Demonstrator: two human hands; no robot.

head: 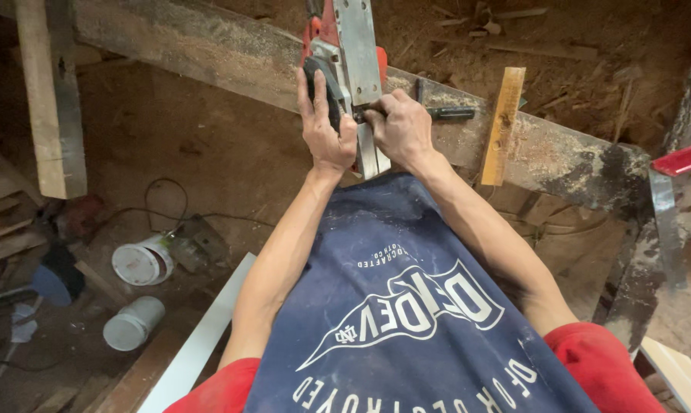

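Note:
A red electric planer (pixel 345 53) lies upside down on a dusty wooden beam (pixel 230 61), its grey metal sole turned up. My left hand (pixel 324 122) grips the planer's dark handle on its left side. My right hand (pixel 400 126) is closed on a small dark tool at the planer's sole, by the blade area. A black tool handle (pixel 448 113) lies on the beam just right of that hand. A yellow wooden ruler (pixel 502 126) rests across the beam further right.
Sawdust covers the beam and the dirt floor. Two white plastic tubs (pixel 140 261) (pixel 133 323) lie on the floor at left, near a cable and a white board (pixel 200 344). Wooden planks (pixel 51 99) stand at left. A red metal piece (pixel 682 159) juts in at right.

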